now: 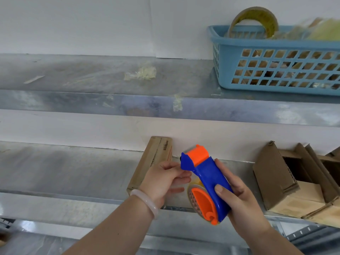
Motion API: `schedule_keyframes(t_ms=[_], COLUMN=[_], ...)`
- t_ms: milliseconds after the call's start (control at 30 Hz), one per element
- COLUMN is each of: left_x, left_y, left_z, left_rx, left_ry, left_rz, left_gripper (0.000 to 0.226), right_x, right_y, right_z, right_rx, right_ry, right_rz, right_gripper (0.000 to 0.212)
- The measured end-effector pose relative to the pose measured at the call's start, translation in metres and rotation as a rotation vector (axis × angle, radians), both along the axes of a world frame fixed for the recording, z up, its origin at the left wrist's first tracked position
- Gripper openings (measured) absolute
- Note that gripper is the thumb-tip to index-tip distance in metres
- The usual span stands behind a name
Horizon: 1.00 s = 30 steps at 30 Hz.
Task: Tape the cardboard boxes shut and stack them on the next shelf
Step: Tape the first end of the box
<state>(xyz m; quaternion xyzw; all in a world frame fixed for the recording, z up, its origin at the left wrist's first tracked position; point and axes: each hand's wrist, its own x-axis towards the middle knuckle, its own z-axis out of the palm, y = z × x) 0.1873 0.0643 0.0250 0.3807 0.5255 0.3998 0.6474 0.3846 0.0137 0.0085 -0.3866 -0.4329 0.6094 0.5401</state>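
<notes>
My right hand [241, 197] grips a blue and orange tape dispenser [207, 179] in front of the lower metal shelf [64, 168]. The fingers of my left hand [163, 179] pinch at the clear tape just under the dispenser's blue front tip. A flat closed cardboard box [156, 155] lies on the lower shelf behind my left hand, which covers its near part. Open cardboard boxes [287, 181] with raised flaps stand on the same shelf at the right.
A blue plastic basket [276, 70] with a roll of tape [257, 19] and crumpled plastic sits on the upper shelf [92, 76] at the right. Scraps of old tape [141, 73] stick to that shelf. A white wall lies behind.
</notes>
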Motion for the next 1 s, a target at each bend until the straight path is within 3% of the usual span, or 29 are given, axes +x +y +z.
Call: schedule_keyframes(t_ms=[267,433,533,633,900,1000], left_x=[-0.012,-0.015,-0.022,-0.025,-0.032,-0.034], left_y=[0.001,-0.002,0.000,0.001,0.005,0.001], left_z=[0.002,0.013,0.016,0.019,0.027,0.032], left_rx=[0.058,0.238,0.324,0.333,0.414,0.471], left_ry=[-0.062,-0.086,-0.091,-0.071,0.166,0.112], left_rz=[0.037,0.000,-0.058,-0.137,-0.167,-0.163], left_gripper=[0.017,0.036,0.031,0.015,0.019,0.009], right_x=[0.006,0.009,0.010,0.010,0.007,0.008], right_y=[-0.005,-0.013,-0.016,-0.015,-0.016,-0.012], right_z=[0.013,0.014,0.014,0.013,0.009,0.005], right_rx=[0.160,0.310,0.517,0.680,0.733,0.919], right_ry=[-0.213,-0.412,-0.647,-0.754,-0.812,-0.977], right_rz=[0.061,0.028,-0.055,-0.079,-0.100,-0.167], right_gripper=[0.058,0.067,0.077,0.082,0.058,0.058])
